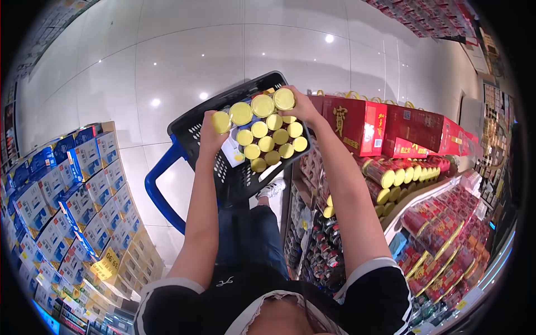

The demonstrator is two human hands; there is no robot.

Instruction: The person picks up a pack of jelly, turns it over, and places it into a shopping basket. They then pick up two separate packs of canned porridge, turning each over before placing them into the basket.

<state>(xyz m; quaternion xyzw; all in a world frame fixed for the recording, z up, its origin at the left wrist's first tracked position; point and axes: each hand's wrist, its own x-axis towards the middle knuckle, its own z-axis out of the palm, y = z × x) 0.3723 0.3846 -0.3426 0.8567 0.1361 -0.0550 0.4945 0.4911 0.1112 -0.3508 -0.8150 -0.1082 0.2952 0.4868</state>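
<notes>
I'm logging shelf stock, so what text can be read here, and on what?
"寶" (likely), gold character on the red cardboard gift box.
"66.90", upside down, digits uncertain, on the yellow price tag.
Blurred beyond reading: blue-and-white cartons, red packages.
No print shows on the round yellow-lidded cans between left hand and right hand.

Shop: stocked shelves [424, 223], price tag [109, 262]

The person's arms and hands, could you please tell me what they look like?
Both arms are bare up to short black sleeves edged with a white band. The left hand and right hand wear no gloves; no rings or watch are visible.
</notes>
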